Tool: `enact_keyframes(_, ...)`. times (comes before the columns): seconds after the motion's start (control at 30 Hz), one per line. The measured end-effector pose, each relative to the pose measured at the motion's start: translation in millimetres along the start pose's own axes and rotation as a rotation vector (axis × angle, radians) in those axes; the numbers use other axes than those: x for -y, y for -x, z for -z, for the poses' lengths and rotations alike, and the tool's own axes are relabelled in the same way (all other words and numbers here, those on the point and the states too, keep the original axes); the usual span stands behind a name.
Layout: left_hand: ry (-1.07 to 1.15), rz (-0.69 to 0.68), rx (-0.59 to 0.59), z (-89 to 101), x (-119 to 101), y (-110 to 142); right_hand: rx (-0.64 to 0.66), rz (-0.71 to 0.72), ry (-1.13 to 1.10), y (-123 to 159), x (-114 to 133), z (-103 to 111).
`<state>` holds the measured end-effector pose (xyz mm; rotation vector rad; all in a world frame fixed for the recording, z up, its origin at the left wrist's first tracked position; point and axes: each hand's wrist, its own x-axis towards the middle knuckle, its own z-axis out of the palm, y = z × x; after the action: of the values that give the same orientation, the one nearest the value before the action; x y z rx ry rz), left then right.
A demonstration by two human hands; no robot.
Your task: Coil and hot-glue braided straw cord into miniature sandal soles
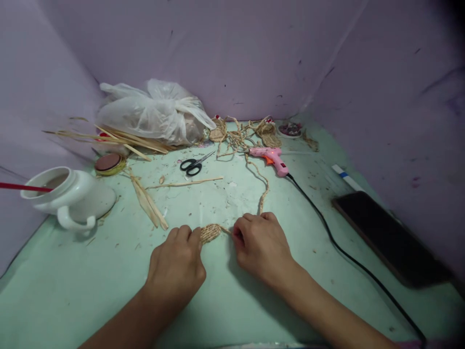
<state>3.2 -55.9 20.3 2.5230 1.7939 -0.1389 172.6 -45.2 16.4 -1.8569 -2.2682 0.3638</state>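
Note:
My left hand [177,259] is closed on the left end of a small flat coiled piece of braided straw [210,233], its fingertips hidden behind the hand. From that piece a straw braid [264,194] runs into my right hand [263,247], which is closed around it. Beyond my right hand the braid's tail curves up the table to the nozzle of a pink glue gun [271,157], which lies on its side with an orange trigger. Both hands rest low over the pale green table, a short gap apart.
Black-handled scissors [191,166], dry straw strips [147,201] and a white pot [85,196] lie to the left. A white plastic bag [156,114] and woven straw pieces [269,133] line the back. The glue gun's black cord [337,247] passes a dark phone [388,237] on the right.

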Motion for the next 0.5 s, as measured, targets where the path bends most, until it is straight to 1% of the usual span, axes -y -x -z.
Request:
enact_keyframes(0.2,0.010,0.006,-0.021,2.7,-9,0,-0.130,-0.002,-0.041,8,11,-15)
enact_keyframes(0.37,0.120,0.029,-0.008,3.6,-7,-3,-0.209,-0.052,-0.163,12,12,-21)
enact_keyframes(0.5,0.218,0.089,0.020,4.9,-8,-6,-0.270,-0.074,-0.243,14,12,-23)
